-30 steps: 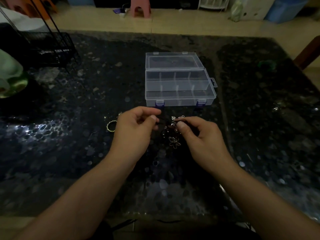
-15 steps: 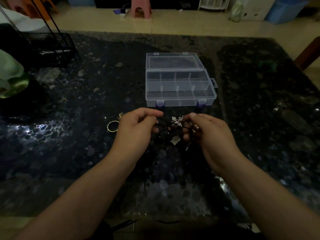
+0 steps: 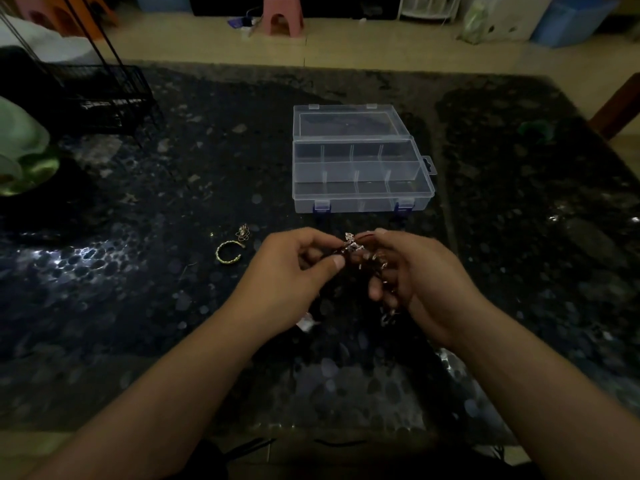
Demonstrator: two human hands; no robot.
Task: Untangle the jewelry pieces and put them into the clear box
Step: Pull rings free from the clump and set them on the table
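A tangled clump of jewelry (image 3: pixel 354 244) with silver and dark pieces hangs between my two hands above the dark table. My left hand (image 3: pixel 294 268) pinches its left side between thumb and fingers. My right hand (image 3: pixel 412 275) grips the right side, with chain ends dangling under the palm (image 3: pixel 386 318). The clear box (image 3: pixel 360 174) stands open just beyond my hands, its lid folded back and its compartments bare. A gold ring-shaped bangle (image 3: pixel 228 252) and a small chain piece (image 3: pixel 243 232) lie on the table left of my left hand.
A black wire rack (image 3: pixel 100 95) stands at the back left, with a pale green object (image 3: pixel 20 157) at the left edge. The dark speckled table (image 3: pixel 519 271) ends at its front edge near my body. A pink stool (image 3: pixel 282 13) is on the floor beyond.
Both hands lifted the tangle off the table and drew it closer to me. My right hand turned palm-inward, and loose chain ends now hang below it.
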